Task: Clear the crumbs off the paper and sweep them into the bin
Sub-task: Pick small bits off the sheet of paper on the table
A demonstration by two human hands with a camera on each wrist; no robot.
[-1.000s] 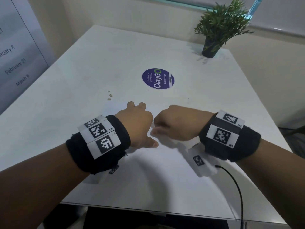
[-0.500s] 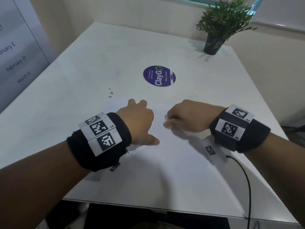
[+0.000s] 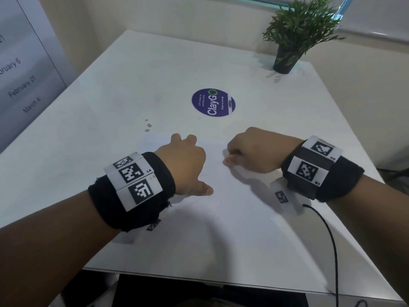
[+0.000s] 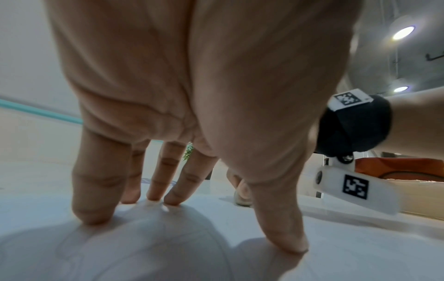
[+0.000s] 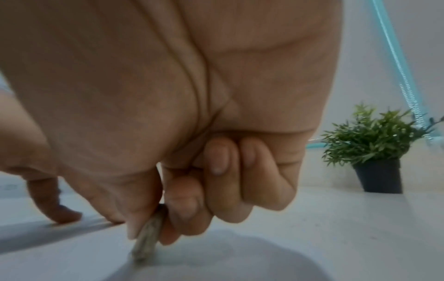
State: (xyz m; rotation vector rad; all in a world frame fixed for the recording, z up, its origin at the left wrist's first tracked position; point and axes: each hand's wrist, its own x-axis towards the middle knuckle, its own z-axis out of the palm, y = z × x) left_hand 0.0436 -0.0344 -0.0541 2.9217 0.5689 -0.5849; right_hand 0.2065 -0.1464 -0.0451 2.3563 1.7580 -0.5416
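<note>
since a second ago the right hand [image 3: 254,151] has slid off to the right, so the two fists that were almost knuckle to knuckle in the middle of the frame now sit well apart. the left hand [image 3: 183,160] has barely budged.

left one is open: the wrist view shows its fingers [image 4: 93,190] straight, tips planted on the white sheet, thumb out to the side. looks like it's just pinning the paper [image 3: 221,207] down. honestly the paper is white on a white table [image 3: 110,89] so i can only make out its edges in places, but it lies under both hands in the lower middle of the head view.

right hand is curled up, and from its wrist cam the thumb and forefinger pinch a small greyish-brown bit [image 5: 146,239] whose lower end touches the sheet. could be a crumb or some little scraper, too blurry to call.

progress wise, i'd say this is early. a few crumbs [image 3: 147,126] sit just above the left hand, left of centre, on or just off the sheet's far edge, can't tell which. no bin in any of the views, so nothing's gone in as far as i can see. still left: gather those bits, get them off the sheet and dump them.

other stuff: purple round sticker [image 3: 213,102] upper middle, potted plant [image 3: 292,41] upper right corner.
</note>
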